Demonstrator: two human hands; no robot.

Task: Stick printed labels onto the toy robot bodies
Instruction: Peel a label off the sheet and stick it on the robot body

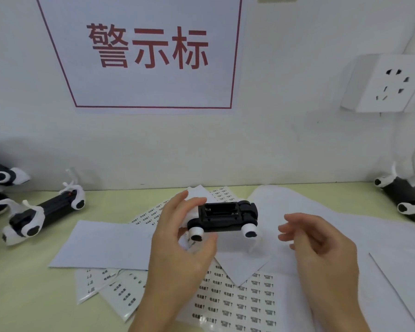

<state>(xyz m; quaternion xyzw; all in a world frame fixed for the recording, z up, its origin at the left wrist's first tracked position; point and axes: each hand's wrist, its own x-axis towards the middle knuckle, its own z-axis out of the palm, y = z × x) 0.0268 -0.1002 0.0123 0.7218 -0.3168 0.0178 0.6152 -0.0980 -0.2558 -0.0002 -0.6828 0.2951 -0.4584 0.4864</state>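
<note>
Label sheets (244,303) of white paper with small black print lie nearest. Above them the left hand (177,238) grips a black plastic toy robot body (222,218) with white feet, belly up. The right hand (321,243) hangs loose, holding nothing.

The white sign (139,53) on the wall, framed by a thin red line, carries three large red Chinese characters: 警示标. On the table, the label sheet (240,298) nearest the camera bears rows of small black printed labels, and two more label sheets (110,286) to its left and another sheet (151,213) farther back carry the same kind of print; all of it is too small and blurred to read.
</note>
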